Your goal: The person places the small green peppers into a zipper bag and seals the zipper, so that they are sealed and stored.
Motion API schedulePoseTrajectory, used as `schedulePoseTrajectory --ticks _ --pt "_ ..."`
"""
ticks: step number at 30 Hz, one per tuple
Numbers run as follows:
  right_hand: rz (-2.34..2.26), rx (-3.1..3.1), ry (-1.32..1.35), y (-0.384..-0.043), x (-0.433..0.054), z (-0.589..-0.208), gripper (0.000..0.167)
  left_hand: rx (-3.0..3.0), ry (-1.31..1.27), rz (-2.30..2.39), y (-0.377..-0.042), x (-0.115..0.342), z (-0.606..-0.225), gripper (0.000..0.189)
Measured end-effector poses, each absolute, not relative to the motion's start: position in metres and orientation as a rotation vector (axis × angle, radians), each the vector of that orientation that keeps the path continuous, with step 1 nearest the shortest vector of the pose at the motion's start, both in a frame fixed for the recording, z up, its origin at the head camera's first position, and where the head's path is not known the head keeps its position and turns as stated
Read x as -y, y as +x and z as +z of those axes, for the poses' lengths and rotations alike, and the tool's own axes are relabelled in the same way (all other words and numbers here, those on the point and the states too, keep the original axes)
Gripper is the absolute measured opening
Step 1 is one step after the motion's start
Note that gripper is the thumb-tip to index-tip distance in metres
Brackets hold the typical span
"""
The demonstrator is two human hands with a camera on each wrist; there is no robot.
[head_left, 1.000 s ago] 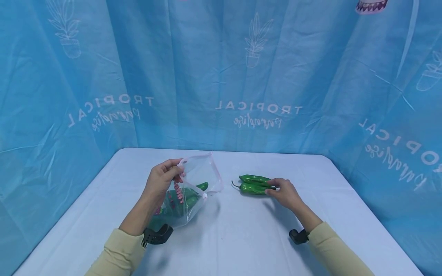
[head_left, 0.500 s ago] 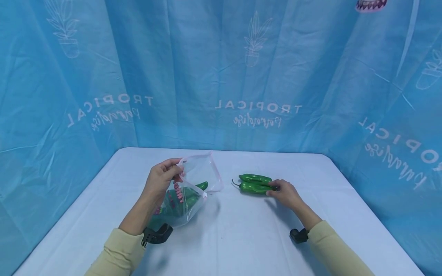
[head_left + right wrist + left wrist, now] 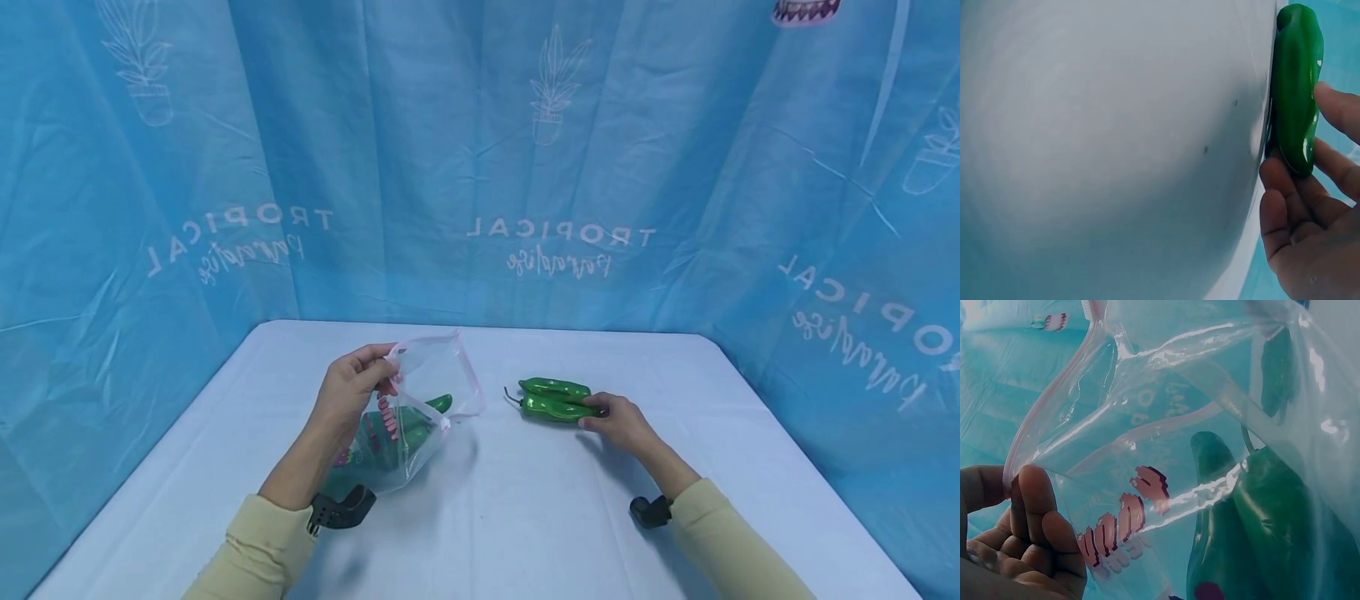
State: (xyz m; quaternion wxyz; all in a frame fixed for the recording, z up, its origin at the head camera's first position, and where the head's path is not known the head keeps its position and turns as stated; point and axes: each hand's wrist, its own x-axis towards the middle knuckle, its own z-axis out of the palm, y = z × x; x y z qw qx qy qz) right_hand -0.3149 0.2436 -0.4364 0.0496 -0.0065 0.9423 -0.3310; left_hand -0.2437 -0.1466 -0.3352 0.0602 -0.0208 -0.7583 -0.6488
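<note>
My left hand (image 3: 351,387) pinches the pink-edged mouth of a clear zip bag (image 3: 438,367) between thumb and fingers, and the mouth gapes toward the right. Inside the bag lie green peppers (image 3: 1219,519), seen through plastic with pink printing. At the right of the bag, two glossy green chili peppers lie side by side on the white table. My right hand (image 3: 621,423) pinches the right end of the nearer green chili pepper (image 3: 551,408), whose thin stem points left. The farther pepper (image 3: 551,387) lies right behind it. In the right wrist view, the thumb (image 3: 1338,111) touches one pepper's side.
A white table (image 3: 480,533) with rounded back corners carries everything. Blue printed curtain (image 3: 420,167) hangs behind it and along both sides. Black wrist cameras sit on the left wrist (image 3: 343,508) and right wrist (image 3: 649,512).
My right hand has shifted slightly right, its fingers now nearer the end of the pepper. The left hand and the bag have stayed in place.
</note>
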Motion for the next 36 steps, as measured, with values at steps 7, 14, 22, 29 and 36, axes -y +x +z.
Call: schedulePoseTrajectory --ticks 7,14,22,29,36 --pt "-0.986 -2.866 -0.068 -0.316 -0.243 -0.438 0.046 2.291 -0.070 -1.965 -0.245 0.147 -0.335 0.033" --pt "-1.003 -2.873 -0.064 -0.316 -0.243 -0.440 0.039 2.287 -0.061 -1.982 -0.245 0.147 -0.336 0.033" --pt "-1.095 -2.900 -0.106 -0.310 -0.247 -0.438 0.038 2.286 -0.064 -1.985 -0.245 0.147 -0.336 0.034" --pt "-1.169 -2.921 -0.154 -0.302 -0.247 -0.428 0.035 2.288 -0.056 -1.979 -0.246 0.146 -0.337 0.034" --pt "-1.305 -2.899 -0.254 -0.290 -0.244 -0.410 0.037 2.281 -0.067 -1.976 -0.246 0.147 -0.338 0.033"
